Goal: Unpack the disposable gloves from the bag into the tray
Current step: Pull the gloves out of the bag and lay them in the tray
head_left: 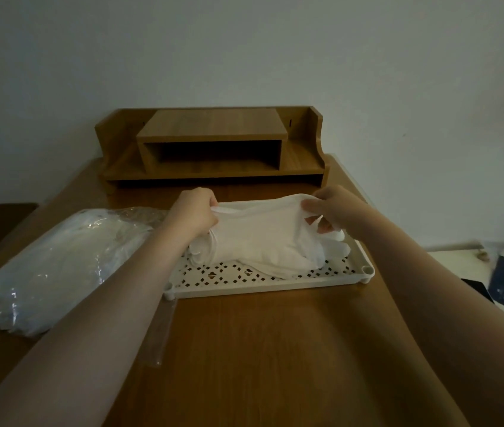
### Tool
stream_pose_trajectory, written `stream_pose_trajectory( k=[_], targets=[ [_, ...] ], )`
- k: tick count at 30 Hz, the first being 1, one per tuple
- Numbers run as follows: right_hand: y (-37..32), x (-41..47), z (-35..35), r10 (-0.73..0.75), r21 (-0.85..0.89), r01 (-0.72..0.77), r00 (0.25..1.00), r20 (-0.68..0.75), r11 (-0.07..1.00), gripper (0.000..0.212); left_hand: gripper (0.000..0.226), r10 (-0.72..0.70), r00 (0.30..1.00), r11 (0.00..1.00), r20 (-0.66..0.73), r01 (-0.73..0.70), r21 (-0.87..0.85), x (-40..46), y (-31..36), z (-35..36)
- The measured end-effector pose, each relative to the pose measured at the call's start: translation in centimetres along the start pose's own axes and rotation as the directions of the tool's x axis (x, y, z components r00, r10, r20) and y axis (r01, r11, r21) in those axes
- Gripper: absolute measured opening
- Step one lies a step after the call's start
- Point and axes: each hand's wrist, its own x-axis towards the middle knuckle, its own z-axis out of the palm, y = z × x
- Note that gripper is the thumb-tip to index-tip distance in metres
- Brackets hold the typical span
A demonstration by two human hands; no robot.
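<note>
Gloves [263, 241] lie bunched in the tray [364, 266], each end pinched by left hand [196, 212] and right hand [333, 211]. Bag [53, 266] rests at nine o'clock on the bench [275, 349]. Next, I think, both grips release and settle the bundle flat.

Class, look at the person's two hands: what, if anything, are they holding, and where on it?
Both hold the stack of white gloves over the tray: left hand grips its left end, right hand its right end.

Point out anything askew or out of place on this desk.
Little stands out. The white glove stack, gripped by both hands, overhangs the white perforated plastic tray's right rim. A clear plastic strip lies loose on the wooden desk.
</note>
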Motion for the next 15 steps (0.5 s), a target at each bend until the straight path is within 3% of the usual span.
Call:
stream_pose_trajectory(
  k=[6,9,11,13,15],
  targets=[
    [0.1,2.2,1.0,-0.069,-0.300,0.030,0.990,-0.122,0.953,0.032,0.031,0.060,0.994,0.980,-0.093,-0.041,0.193,1.5,0.0,1.2],
    [-0.1,1.2,1.7,-0.260,-0.526,0.121,0.945,-0.200,0.842,0.060,0.049,0.230,0.941,0.913,-0.247,-0.121,0.389,0.9,0.5,1.4],
    [-0.5,-0.1,2.7,-0.389,-0.648,0.222,0.913,-0.124,0.728,0.065,0.049,0.383,0.871,0.874,-0.307,-0.235,0.425,-0.2,1.8,1.7],
    [-0.7,-0.8,4.3,-0.420,-0.703,0.302,0.907,0.005,0.644,0.065,0.051,0.428,0.876,0.885,-0.223,-0.357,0.297,-1.7,3.7,2.9],
    [-0.5,-0.8,5.6,-0.373,-0.709,0.293,0.927,0.045,0.642,0.063,0.048,0.375,0.927,0.921,-0.012,-0.371,0.121,-2.5,5.0,4.5]
  ],
)
